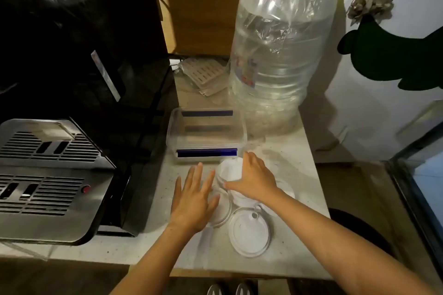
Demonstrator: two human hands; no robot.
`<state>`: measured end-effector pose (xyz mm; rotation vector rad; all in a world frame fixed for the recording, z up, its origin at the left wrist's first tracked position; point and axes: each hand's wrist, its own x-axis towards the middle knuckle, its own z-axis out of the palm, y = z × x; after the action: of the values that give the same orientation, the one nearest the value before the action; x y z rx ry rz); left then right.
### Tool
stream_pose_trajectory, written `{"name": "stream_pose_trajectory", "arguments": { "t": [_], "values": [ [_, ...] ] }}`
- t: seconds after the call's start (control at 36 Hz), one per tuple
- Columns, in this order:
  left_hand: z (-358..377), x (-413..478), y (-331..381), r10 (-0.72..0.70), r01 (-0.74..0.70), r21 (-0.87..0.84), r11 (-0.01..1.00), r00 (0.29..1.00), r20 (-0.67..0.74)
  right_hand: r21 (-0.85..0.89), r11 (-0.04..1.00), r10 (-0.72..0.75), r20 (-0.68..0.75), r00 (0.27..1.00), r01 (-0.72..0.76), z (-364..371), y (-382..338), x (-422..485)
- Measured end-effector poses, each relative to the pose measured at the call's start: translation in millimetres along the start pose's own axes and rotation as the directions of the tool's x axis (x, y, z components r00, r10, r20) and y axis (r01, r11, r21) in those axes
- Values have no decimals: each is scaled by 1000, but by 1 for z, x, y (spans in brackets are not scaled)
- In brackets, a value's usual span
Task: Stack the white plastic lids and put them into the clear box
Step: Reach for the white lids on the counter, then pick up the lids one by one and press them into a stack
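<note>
White plastic lids lie scattered on the pale counter; the right hand curls over one lid, thumb and fingers around its rim, while the left hand rests flat and spread on another. Just beyond sits the clear box, open, with a big water bottle behind it and a coffee machine to the left.

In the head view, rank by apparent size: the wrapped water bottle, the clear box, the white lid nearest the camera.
1. Wrapped water bottle
2. Clear box
3. White lid, though nearness to the camera enlarges it
</note>
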<state>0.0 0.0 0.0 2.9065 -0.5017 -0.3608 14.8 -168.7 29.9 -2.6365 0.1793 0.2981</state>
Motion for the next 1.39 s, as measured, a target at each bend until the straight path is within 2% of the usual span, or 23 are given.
{"name": "stream_pose_trajectory", "arguments": {
  "t": [0.19,0.44,0.61,0.69,0.75,0.86,0.89,0.94,1.03,1.14,1.25,1.39],
  "values": [
    [-10,1,-6,-105,95,-169,981,993,-50,-107,991,77,22,997,-74,10,-14,13],
    [-20,1,-2,-158,130,-317,939,985,-66,-125,991,49,-25,998,-52,11,-12,14],
    [-28,3,3,-174,101,-498,861,979,-102,-56,996,69,-26,997,-70,2,-9,8],
    [-34,7,7,-219,113,-656,747,972,-82,-10,999,52,-37,998,-52,-9,-6,-3],
    [-39,10,12,-255,144,-781,608,967,-20,13,1000,25,-61,998,-24,-21,-5,-12],
    [-58,13,23,-206,215,-961,177,962,178,120,988,-80,-158,984,99,-52,-7,-31],
    [-64,13,26,-162,243,-967,70,960,230,150,978,-115,-193,974,145,-61,-9,-35],
    [-75,13,32,-27,273,-960,-66,961,275,216,945,-183,-268,946,245,-75,-14,-43],
    [-91,10,43,180,230,-955,-185,964,197,303,886,-256,-310,916,351,-86,-24,-52],
    [-102,6,51,287,187,-896,-403,956,70,287,855,-355,-285,891,432,-84,-31,-58],
    [-105,2,52,313,168,-851,-498,950,5,267,838,-415,-256,873,476,-76,-33,-59],
    [-104,-1,50,288,83,-878,-471,955,-65,254,844,-437,-184,881,472,-68,-35,-57]
  ]
}}
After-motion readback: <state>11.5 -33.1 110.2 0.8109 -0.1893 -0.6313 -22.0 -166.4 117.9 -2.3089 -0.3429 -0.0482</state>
